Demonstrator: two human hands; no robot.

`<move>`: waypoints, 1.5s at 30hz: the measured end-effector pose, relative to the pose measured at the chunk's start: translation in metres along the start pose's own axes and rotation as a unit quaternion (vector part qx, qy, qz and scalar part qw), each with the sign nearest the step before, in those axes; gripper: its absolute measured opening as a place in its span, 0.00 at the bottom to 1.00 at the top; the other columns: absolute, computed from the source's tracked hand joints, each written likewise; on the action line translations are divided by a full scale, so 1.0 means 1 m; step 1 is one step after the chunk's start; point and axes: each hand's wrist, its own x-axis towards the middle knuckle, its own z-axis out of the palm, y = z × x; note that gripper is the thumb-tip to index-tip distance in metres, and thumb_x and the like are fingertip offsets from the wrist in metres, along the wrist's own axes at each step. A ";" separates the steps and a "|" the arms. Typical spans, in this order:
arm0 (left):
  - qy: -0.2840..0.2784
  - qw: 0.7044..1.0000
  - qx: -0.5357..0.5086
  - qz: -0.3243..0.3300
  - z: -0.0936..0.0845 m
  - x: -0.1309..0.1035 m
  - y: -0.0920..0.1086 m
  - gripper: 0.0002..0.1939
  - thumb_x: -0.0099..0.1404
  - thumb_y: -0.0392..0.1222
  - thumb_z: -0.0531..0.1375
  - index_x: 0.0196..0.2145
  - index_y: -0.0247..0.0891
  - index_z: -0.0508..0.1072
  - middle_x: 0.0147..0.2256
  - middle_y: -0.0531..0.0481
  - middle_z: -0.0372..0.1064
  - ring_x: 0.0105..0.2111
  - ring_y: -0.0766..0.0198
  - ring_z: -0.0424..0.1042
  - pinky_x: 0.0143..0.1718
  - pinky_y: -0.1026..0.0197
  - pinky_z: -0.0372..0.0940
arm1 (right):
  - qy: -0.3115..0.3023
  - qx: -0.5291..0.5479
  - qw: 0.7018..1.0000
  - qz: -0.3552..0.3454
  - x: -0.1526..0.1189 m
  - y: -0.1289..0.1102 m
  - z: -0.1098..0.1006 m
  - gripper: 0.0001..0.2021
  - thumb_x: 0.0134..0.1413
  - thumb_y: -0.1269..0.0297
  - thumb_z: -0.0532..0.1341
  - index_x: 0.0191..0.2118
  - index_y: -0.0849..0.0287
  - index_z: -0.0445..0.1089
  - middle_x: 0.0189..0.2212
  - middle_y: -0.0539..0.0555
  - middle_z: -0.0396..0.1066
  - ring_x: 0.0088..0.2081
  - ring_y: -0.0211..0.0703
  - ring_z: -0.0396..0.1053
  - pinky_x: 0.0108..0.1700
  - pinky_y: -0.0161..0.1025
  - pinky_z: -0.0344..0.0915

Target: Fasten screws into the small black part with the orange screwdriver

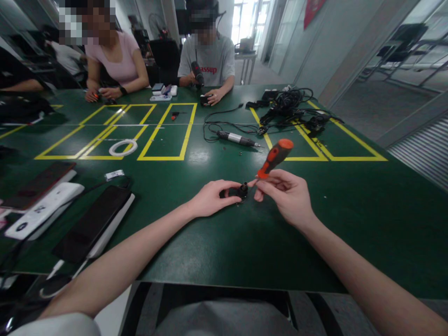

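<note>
Near the middle of the green table, my left hand [214, 198] has its thumb and fingers closed around a small black part [241, 190] resting on the surface. To its right, my right hand [285, 193] grips an orange and grey screwdriver [276, 157] by its lower end. The handle points up and leans right, while the shaft slants down toward the black part. Whether the tip touches the part cannot be made out.
On the green table [168, 254], a black and silver electric screwdriver [235, 138] lies beyond my hands. Tangled black cables [287, 105] are at back right, a white tape roll [123, 148] at back left. A phone [93, 224] and power strip lie left. Two people work opposite.
</note>
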 end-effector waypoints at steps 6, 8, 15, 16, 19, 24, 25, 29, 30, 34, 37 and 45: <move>0.001 1.000 -0.005 -0.001 0.001 0.000 -0.002 0.22 0.68 0.49 0.66 0.57 0.41 0.77 0.35 0.51 0.76 0.34 0.64 0.70 0.37 0.63 0.63 | -0.016 -0.002 1.000 0.006 -0.003 0.001 0.001 0.09 0.52 0.59 0.75 0.32 0.56 0.77 0.31 0.53 0.80 0.25 0.40 0.74 0.31 0.41 0.78; 0.003 1.000 -0.008 0.000 0.001 0.000 -0.002 0.21 0.68 0.48 0.66 0.56 0.41 0.78 0.35 0.51 0.76 0.33 0.64 0.70 0.37 0.63 0.62 | -0.019 -0.010 1.000 0.010 -0.002 0.001 0.000 0.09 0.51 0.61 0.75 0.30 0.57 0.77 0.30 0.52 0.78 0.24 0.38 0.72 0.28 0.40 0.76; 0.002 1.000 -0.005 0.001 0.000 0.000 0.000 0.21 0.68 0.48 0.66 0.57 0.40 0.77 0.34 0.52 0.75 0.33 0.65 0.69 0.37 0.63 0.62 | -0.012 0.018 1.000 0.012 -0.001 0.000 0.001 0.10 0.52 0.59 0.75 0.35 0.57 0.79 0.28 0.53 0.79 0.24 0.40 0.73 0.26 0.39 0.76; 0.001 1.000 -0.004 0.001 0.000 0.000 0.000 0.21 0.68 0.48 0.66 0.57 0.40 0.77 0.33 0.52 0.75 0.33 0.65 0.69 0.37 0.63 0.62 | -0.015 0.029 0.999 0.011 -0.001 0.001 0.001 0.11 0.52 0.58 0.75 0.37 0.57 0.79 0.30 0.53 0.80 0.25 0.40 0.74 0.26 0.39 0.77; 0.003 1.000 -0.004 0.002 -0.001 0.000 0.000 0.21 0.68 0.48 0.66 0.56 0.40 0.78 0.33 0.52 0.75 0.33 0.64 0.69 0.37 0.63 0.61 | -0.017 0.033 0.999 0.005 -0.002 0.002 0.003 0.11 0.51 0.57 0.75 0.35 0.57 0.78 0.31 0.53 0.79 0.24 0.38 0.73 0.26 0.38 0.76; 0.002 1.000 -0.006 0.005 0.000 0.000 0.000 0.20 0.68 0.47 0.66 0.56 0.41 0.78 0.33 0.52 0.74 0.32 0.65 0.68 0.36 0.63 0.61 | 0.001 -0.023 1.000 0.004 -0.001 0.001 0.002 0.10 0.49 0.59 0.76 0.29 0.58 0.78 0.28 0.51 0.77 0.20 0.35 0.70 0.24 0.37 0.73; 0.002 1.000 -0.008 0.006 0.000 0.000 -0.001 0.21 0.68 0.47 0.66 0.56 0.40 0.78 0.33 0.53 0.74 0.32 0.65 0.68 0.36 0.63 0.61 | 0.011 -0.027 1.000 0.006 0.000 0.001 0.002 0.10 0.47 0.60 0.77 0.30 0.58 0.79 0.27 0.51 0.77 0.20 0.36 0.70 0.24 0.37 0.73; 0.003 1.000 -0.010 0.007 0.000 0.000 -0.002 0.21 0.68 0.47 0.66 0.57 0.40 0.77 0.32 0.53 0.74 0.32 0.65 0.68 0.36 0.63 0.60 | 0.036 -0.022 0.999 0.009 0.000 -0.001 0.001 0.14 0.39 0.62 0.80 0.30 0.58 0.78 0.23 0.49 0.77 0.21 0.38 0.72 0.25 0.37 0.75; 0.004 1.000 -0.008 0.008 0.000 0.000 -0.002 0.21 0.68 0.47 0.66 0.57 0.40 0.77 0.32 0.53 0.73 0.32 0.65 0.68 0.36 0.63 0.60 | 0.033 -0.018 0.999 0.007 0.000 -0.002 0.001 0.14 0.40 0.61 0.80 0.30 0.58 0.78 0.23 0.50 0.77 0.21 0.39 0.73 0.25 0.37 0.75; 0.002 1.000 -0.005 0.010 -0.001 -0.001 -0.001 0.21 0.69 0.47 0.66 0.57 0.39 0.77 0.32 0.53 0.73 0.32 0.65 0.68 0.36 0.63 0.60 | -0.010 0.023 1.000 0.001 -0.001 0.000 0.004 0.13 0.51 0.55 0.75 0.37 0.57 0.78 0.28 0.52 0.81 0.23 0.39 0.75 0.27 0.37 0.76; 0.001 1.000 -0.011 0.009 -0.001 0.000 -0.001 0.21 0.68 0.47 0.66 0.57 0.39 0.77 0.33 0.52 0.74 0.32 0.65 0.69 0.36 0.63 0.60 | -0.036 0.033 0.999 -0.008 -0.002 0.004 0.005 0.14 0.55 0.51 0.73 0.38 0.57 0.77 0.30 0.53 0.81 0.24 0.38 0.74 0.28 0.38 0.77; 0.011 1.000 -0.006 0.013 0.001 0.000 -0.004 0.21 0.68 0.48 0.67 0.56 0.41 0.78 0.31 0.53 0.73 0.32 0.65 0.68 0.36 0.63 0.60 | -0.024 -0.033 0.999 -0.022 -0.001 0.005 0.001 0.11 0.53 0.57 0.74 0.30 0.57 0.77 0.26 0.50 0.75 0.22 0.37 0.71 0.26 0.36 0.73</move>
